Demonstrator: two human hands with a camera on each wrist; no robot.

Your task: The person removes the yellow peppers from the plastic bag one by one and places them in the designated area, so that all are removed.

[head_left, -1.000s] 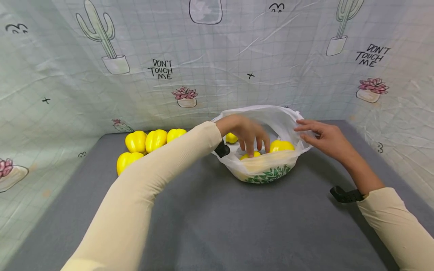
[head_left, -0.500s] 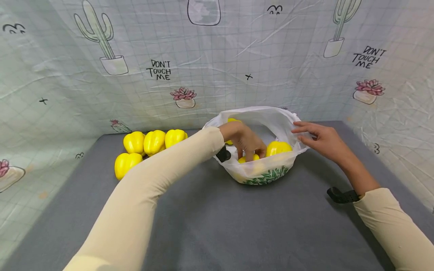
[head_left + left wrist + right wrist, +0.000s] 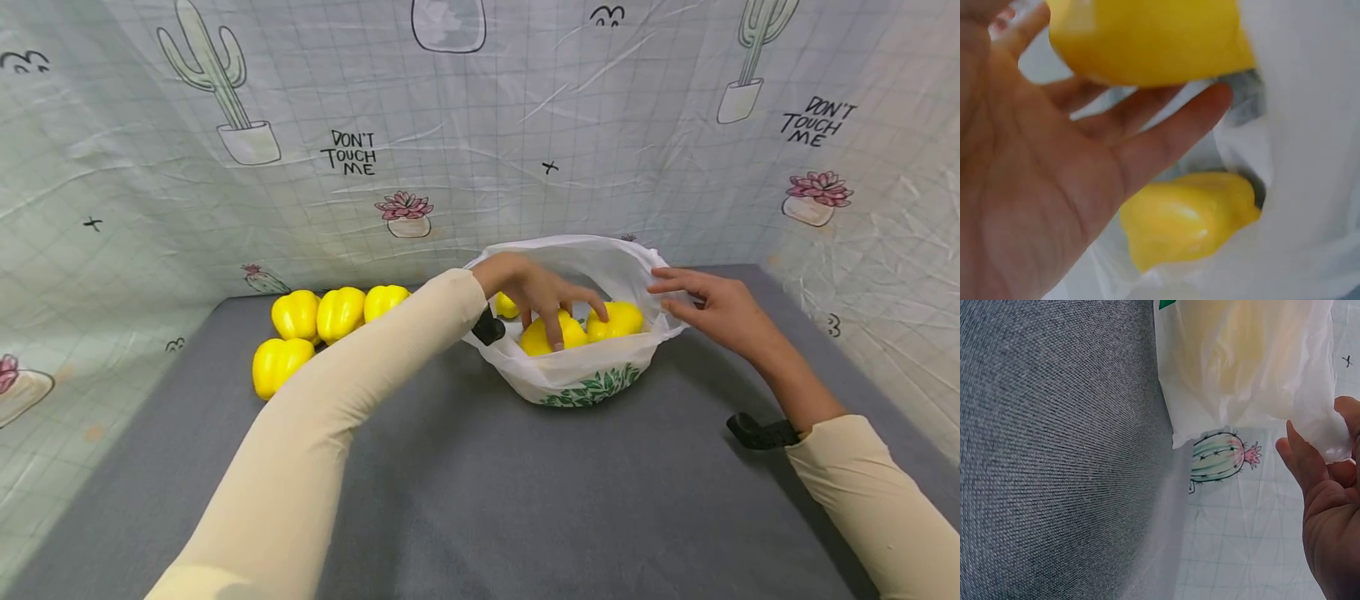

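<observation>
In the head view, a white plastic bag with a green leaf print stands with its mouth wide. My left hand reaches inside, fingers spread and fairly straight over a yellow bell pepper. In the left wrist view, this hand's fingers lie beside a large yellow pepper, with a gap showing by the palm. Beside it lies a second yellow pepper, and a third sits farther back. My right hand pinches the bag's right rim between thumb and fingers.
Several yellow bell peppers sit in two rows on the grey table, left of the bag, partly behind my left sleeve. A cactus-print sheet hangs close behind and along both sides.
My left hand dipped onto the pepper inside the bag, then rose slightly with its fingers spreading. That pepper now shows higher and larger. The right hand stays at the rim.
</observation>
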